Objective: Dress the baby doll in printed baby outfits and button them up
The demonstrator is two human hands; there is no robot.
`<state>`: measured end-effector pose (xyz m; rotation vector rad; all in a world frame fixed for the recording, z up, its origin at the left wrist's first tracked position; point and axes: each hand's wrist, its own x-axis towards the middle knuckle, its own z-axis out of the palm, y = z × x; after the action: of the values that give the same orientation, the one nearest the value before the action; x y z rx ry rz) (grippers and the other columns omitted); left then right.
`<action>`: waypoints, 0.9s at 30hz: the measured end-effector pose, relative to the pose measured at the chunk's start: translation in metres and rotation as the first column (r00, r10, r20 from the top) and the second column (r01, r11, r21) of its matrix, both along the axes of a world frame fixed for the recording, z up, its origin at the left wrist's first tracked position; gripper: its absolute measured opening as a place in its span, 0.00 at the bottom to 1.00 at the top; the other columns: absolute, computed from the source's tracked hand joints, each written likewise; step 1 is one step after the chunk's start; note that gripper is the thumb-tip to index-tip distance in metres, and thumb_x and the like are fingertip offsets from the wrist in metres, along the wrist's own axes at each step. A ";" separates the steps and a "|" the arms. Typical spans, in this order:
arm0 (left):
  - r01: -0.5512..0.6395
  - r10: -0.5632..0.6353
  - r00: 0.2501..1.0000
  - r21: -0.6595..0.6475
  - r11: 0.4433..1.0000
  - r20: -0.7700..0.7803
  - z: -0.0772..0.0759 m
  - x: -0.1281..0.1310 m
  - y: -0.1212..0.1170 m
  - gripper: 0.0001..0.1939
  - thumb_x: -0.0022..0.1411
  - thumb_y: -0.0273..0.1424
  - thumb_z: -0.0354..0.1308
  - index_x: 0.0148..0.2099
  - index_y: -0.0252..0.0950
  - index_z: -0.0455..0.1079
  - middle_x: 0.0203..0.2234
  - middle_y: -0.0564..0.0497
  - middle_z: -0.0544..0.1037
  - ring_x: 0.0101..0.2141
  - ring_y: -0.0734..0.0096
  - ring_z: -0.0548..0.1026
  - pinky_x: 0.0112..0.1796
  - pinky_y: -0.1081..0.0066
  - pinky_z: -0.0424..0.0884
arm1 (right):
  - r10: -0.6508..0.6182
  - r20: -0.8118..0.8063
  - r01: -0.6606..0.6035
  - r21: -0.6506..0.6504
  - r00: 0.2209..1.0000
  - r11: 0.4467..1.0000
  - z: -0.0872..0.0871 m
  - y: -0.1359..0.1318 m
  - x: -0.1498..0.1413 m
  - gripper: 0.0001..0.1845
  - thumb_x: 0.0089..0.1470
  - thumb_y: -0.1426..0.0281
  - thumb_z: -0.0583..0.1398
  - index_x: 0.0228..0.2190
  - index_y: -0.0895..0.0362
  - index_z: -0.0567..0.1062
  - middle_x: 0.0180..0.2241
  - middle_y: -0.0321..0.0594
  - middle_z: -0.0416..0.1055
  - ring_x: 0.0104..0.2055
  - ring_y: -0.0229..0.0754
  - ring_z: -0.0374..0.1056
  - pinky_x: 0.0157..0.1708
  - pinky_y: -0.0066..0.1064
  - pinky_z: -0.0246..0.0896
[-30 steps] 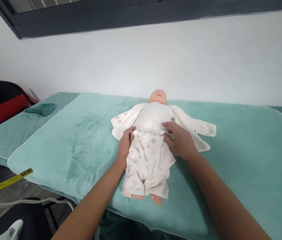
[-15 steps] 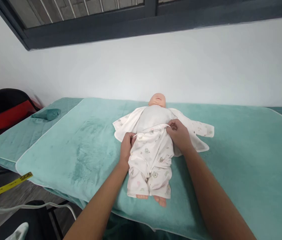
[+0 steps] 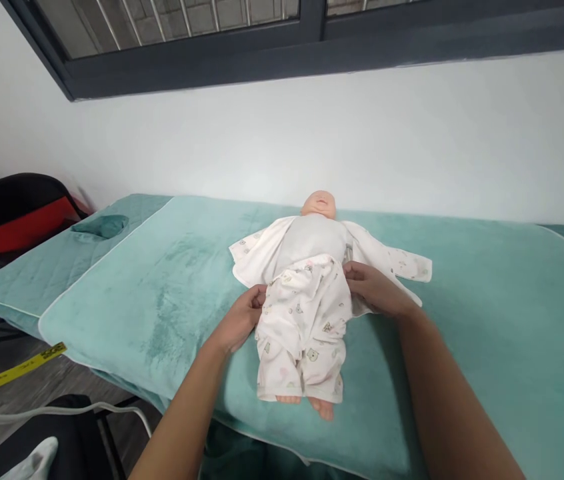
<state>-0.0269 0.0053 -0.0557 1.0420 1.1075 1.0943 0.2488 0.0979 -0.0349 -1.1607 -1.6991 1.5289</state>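
A baby doll (image 3: 318, 203) lies on its back on a teal padded mat (image 3: 172, 280), head toward the wall. It wears white printed trousers (image 3: 305, 320), and an open white printed jacket (image 3: 257, 257) spreads out under its bare white torso. My left hand (image 3: 239, 319) rests at the doll's left hip, fingers curled against the trousers' side. My right hand (image 3: 372, 288) is at the other hip, fingers closed on the trousers' edge. Two bare doll feet (image 3: 307, 403) stick out near the mat's front edge.
A second teal quilted cover (image 3: 22, 277) lies under the mat to the left, with a small teal pouch (image 3: 99, 225) on it. A black and red chair (image 3: 12, 213) stands far left. Yellow tape (image 3: 12, 370) and a white cable (image 3: 52, 412) cross the floor below.
Both hands have slid from the trousers' waistband down to the doll's hips. The waistband now sits higher on the torso. The camera has tilted up a little.
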 end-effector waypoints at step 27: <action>0.124 -0.108 0.983 -0.097 0.988 0.150 0.002 -0.002 0.000 0.27 0.45 0.30 0.70 0.50 0.40 0.75 0.41 0.44 0.81 0.46 0.50 0.77 0.45 0.57 0.75 | 0.072 -0.137 -0.081 -0.062 0.988 0.995 0.002 -0.023 -0.011 0.12 0.44 0.65 0.64 0.33 0.56 0.76 0.26 0.34 0.71 0.27 0.37 0.63 0.26 0.27 0.55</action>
<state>-0.0284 0.0056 -0.0534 0.9175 0.9664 0.9905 0.2380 0.0753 -0.0329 -1.0106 -1.6302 1.6835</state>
